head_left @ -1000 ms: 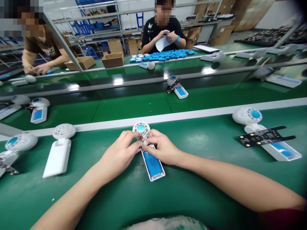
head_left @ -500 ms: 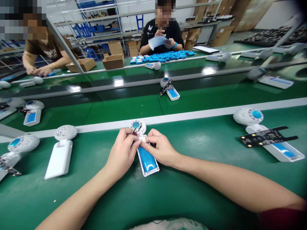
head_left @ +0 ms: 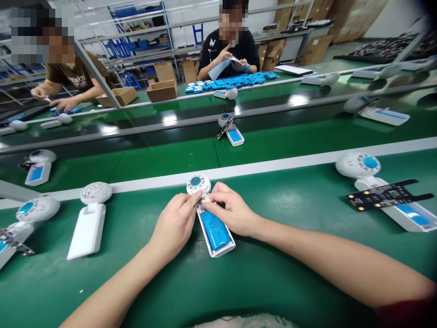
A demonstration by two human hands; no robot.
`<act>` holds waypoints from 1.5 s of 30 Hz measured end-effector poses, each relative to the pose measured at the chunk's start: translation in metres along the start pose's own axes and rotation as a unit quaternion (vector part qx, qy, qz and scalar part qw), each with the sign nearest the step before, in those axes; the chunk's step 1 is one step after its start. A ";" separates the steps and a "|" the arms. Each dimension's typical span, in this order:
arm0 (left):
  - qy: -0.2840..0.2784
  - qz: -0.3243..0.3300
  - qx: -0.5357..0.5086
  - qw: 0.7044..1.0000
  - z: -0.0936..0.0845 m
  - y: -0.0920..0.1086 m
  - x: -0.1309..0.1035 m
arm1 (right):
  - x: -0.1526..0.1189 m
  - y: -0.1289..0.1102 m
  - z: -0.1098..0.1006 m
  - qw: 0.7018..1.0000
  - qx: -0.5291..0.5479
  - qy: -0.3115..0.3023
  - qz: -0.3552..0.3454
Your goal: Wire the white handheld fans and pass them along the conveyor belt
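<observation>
Here, left hand (head_left: 174, 223) and right hand (head_left: 235, 210) pinch small parts (head_left: 206, 198), overlapping one fan (head_left: 215, 231) between neighbouring fans (head_left: 87, 230).

Your right grip (head_left: 227, 207) pinches a small pale part (head_left: 206, 199) at the neck of an open white device (head_left: 198, 183); your left grip (head_left: 175, 221) touches there too, its fingertips partly hidden. A blue pack (head_left: 216, 232) fills the handle. On your green tabletop (head_left: 273, 278), a black circuit board (head_left: 385, 195) crosses another device (head_left: 358, 165), well to your right.
</observation>
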State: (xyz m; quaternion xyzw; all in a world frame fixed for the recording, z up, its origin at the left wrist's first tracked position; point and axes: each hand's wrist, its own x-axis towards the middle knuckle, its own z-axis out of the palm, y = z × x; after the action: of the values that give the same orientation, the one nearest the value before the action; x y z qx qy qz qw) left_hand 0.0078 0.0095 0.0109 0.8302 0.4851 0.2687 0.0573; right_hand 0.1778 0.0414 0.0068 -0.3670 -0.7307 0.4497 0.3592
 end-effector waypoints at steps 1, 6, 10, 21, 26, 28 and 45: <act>0.001 0.012 0.011 1.000 0.000 0.000 0.000 | -0.001 -0.001 0.000 1.000 -0.004 0.001 -0.007; 0.005 0.047 0.054 0.997 0.001 0.000 -0.002 | -0.001 -0.001 0.001 1.000 -0.004 0.002 -0.005; 0.005 0.091 0.140 0.986 0.009 0.006 -0.010 | -0.007 0.003 0.002 0.999 -0.032 0.003 -0.014; -0.003 0.140 0.283 0.949 -0.032 -0.071 0.040 | 0.059 0.017 -0.025 0.979 -0.198 0.034 0.038; 0.108 -0.064 0.416 0.901 -0.079 -0.116 0.068 | 0.153 0.050 -0.050 0.922 -0.291 0.165 0.196; 0.118 -0.063 0.367 0.921 -0.070 -0.113 0.065 | 0.174 0.058 -0.050 0.923 -0.286 0.159 0.204; -0.001 0.079 -0.051 0.996 0.020 -0.004 0.028 | -0.053 -0.001 -0.043 0.962 -0.238 -0.065 0.118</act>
State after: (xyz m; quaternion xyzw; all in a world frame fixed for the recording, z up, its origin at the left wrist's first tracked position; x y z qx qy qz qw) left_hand 0.0252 0.0390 0.0036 0.8621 0.4037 0.2959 0.0791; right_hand 0.2391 0.0124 0.0116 -0.4953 -0.7901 0.3251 0.1573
